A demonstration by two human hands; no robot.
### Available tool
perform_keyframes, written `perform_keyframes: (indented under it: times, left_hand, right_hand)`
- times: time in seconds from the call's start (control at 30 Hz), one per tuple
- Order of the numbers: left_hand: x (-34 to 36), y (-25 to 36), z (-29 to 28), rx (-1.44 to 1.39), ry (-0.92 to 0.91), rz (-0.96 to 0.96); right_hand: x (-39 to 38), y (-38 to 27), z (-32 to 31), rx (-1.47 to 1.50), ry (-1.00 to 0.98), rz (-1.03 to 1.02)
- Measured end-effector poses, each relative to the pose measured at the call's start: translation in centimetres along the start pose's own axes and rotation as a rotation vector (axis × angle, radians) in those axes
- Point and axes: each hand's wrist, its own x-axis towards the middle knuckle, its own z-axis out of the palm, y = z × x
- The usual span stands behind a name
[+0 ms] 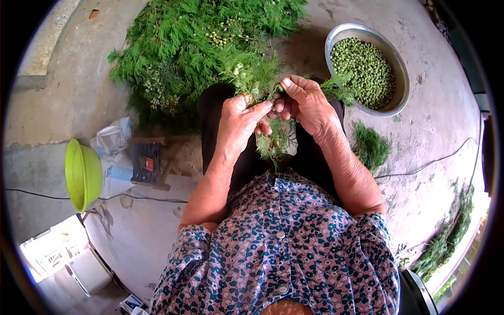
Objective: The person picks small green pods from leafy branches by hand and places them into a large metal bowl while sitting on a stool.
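Above my lap, a feathery green conifer sprig [277, 140] with pale seed cones hangs between my two hands. My left hand [242, 118] is closed on it, thumb pressed toward the fingers. My right hand [304, 102] pinches the same sprig from the other side, thumb and fingertips together. Just beyond my knees lies a big heap of green conifer branches [184, 47], some bearing clusters of cones. To the right of it stands a round metal basin [401, 79], holding many small green cones [362, 68].
A loose green sprig pile [370, 147] lies on the concrete floor right of my knee. At left are a yellow-green plastic basin [84, 176], a small wooden-framed stool [149, 163] and a whitish plastic bag [113, 137]. A dark cable [428, 164] crosses the floor.
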Motion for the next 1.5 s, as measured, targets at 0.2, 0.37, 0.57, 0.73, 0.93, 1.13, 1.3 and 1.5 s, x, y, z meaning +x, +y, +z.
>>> perform_keyframes:
  times: [0.2, 0.37, 0.57, 0.73, 0.93, 1.13, 1.3, 1.5]
  left_hand:
    - [0.1, 0.0, -0.5, -0.014, 0.095, 0.057]
    - [0.3, 0.2, 0.0, -0.056, 0.079, 0.119]
    - [0.5, -0.5, 0.3, -0.073, 0.188, 0.13]
    - [0.5, -0.5, 0.0, -0.045, 0.187, 0.076]
    - [0.3, -0.5, 0.0, -0.09, 0.129, 0.067]
    - [0.4, -0.7, 0.0, 0.1, 0.1, 0.122]
    - [0.1, -0.2, -0.2, 0.071, 0.115, 0.117]
    - [0.3, -0.2, 0.0, 0.201, 0.082, 0.087]
  right_hand:
    - [-0.3, 0.6, -0.2, 0.025, 0.108, -0.059]
    - [-0.5, 1.4, 0.5, 0.0, 0.133, -0.045]
    - [-0.3, 2.0, 1.4, -0.058, 0.122, -0.041]
    - [-0.2, 2.1, 1.1, -0.153, 0.153, -0.102]
    - [0.3, 0.5, 0.3, 0.097, 0.134, -0.146]
    - [0.9, 0.9, -0.2, 0.243, 0.079, -0.179]
    - [1.0, 0.0, 0.5, -0.254, 0.069, -0.211]
    - [1.3, 0.2, 0.4, -0.582, -0.041, -0.389]
